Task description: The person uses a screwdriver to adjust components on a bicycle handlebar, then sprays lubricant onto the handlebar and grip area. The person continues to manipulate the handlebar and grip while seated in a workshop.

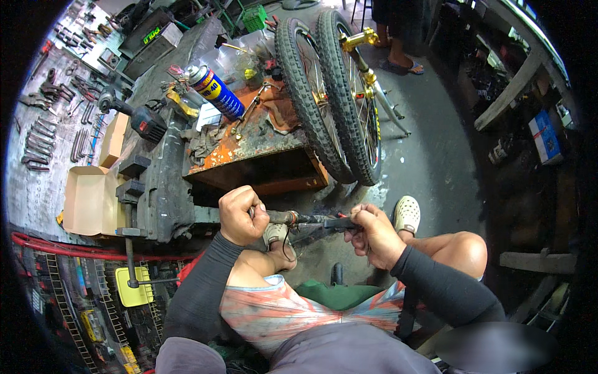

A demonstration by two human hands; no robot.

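Note:
Above my knees, my left hand is wrapped in a fist around one end of a dark grey tube with a reddish-brown band near its far end. A thin dark cord hangs beside that band. My right hand is closed on a black flat-sided piece, which lies in line with the tube. A narrower, paler section shows between the two; whether they are joined I cannot tell. My right fingers partly hide the black piece's end.
Ahead stands an orange box-like stand bearing a blue spray can and rags. Two bicycle wheels lean at its right, beside a gold-and-silver fork. At left are a vise, a cordless drill and an open cardboard box. Another person's foot shows beyond.

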